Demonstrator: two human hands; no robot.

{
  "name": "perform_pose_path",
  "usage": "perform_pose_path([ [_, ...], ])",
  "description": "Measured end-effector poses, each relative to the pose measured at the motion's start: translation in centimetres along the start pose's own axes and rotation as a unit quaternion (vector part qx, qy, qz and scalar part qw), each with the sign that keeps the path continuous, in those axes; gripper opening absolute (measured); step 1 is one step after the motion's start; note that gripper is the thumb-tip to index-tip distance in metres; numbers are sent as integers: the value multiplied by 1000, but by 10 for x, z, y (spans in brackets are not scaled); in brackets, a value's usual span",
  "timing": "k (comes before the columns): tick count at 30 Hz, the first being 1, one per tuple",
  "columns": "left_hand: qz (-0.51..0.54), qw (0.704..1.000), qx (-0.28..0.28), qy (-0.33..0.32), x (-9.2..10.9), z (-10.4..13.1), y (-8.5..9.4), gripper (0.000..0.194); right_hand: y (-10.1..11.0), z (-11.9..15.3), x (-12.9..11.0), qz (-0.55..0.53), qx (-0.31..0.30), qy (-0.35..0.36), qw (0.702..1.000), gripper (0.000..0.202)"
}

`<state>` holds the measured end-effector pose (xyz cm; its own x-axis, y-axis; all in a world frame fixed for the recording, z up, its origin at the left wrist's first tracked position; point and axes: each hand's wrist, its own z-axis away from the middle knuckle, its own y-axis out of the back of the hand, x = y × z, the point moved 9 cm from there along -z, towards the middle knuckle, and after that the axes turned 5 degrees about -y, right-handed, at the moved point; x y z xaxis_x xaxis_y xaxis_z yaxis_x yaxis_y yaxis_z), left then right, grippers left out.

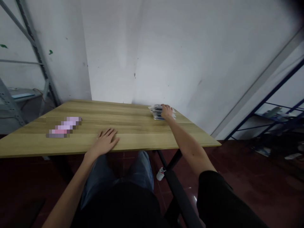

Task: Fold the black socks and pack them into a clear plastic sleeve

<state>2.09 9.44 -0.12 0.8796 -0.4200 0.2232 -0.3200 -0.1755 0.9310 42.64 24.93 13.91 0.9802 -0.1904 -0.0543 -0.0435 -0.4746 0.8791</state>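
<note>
My left hand (106, 140) lies flat on the wooden table (133, 139) near its front edge, fingers spread and nothing in them. At the far right part of the table, my right hand (167, 112) reaches over a stack of flat dark items in clear plastic bags (156, 112). Its fingers are bent over the top right of the stack and appear to grip it. The fingertips are partly hidden, and how many packets they hold cannot be made out. A blurred pink and white object (65, 126) lies on the left of the table, away from both hands.
A white wall (147, 57) stands right behind the table. Grey metal shelving (45, 72) is at the left, blue shelving (263, 101) at the right. A black chair armrest (178, 193) is beside my right leg. A white bottle (160, 174) stands on the dark red floor.
</note>
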Motion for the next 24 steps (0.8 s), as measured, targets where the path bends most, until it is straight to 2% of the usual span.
perform_pose_path([
  [3, -1, 1000, -4, 3, 0, 0, 0, 68, 23, 14, -28, 12, 33, 9, 999, 73],
  [6, -5, 1000, -8, 7, 0, 0, 1, 68, 41, 60, -75, -40, 75, 52, 995, 68],
  [8, -8, 1000, -6, 3, 0, 0, 1, 68, 32, 108, -115, -87, 46, 131, 987, 65],
  [11, -10, 1000, -8, 2, 1, 0, 1, 69, -12, 179, -158, -109, -99, 208, 967, 61],
  [13, -10, 1000, -14, 6, 0, 0, 2, 69, -32, 207, -167, -108, -133, 217, 961, 56],
  [15, -11, 1000, -22, 7, 1, 0, 2, 69, -41, 215, -168, -107, -139, 212, 961, 56],
  [20, -12, 999, -33, 12, 3, 0, 6, 69, -40, 210, -164, -109, -135, 207, 963, 60],
  [24, -9, 999, -38, 7, 3, -1, 5, 70, -39, 216, -166, -102, -121, 210, 965, 59],
])
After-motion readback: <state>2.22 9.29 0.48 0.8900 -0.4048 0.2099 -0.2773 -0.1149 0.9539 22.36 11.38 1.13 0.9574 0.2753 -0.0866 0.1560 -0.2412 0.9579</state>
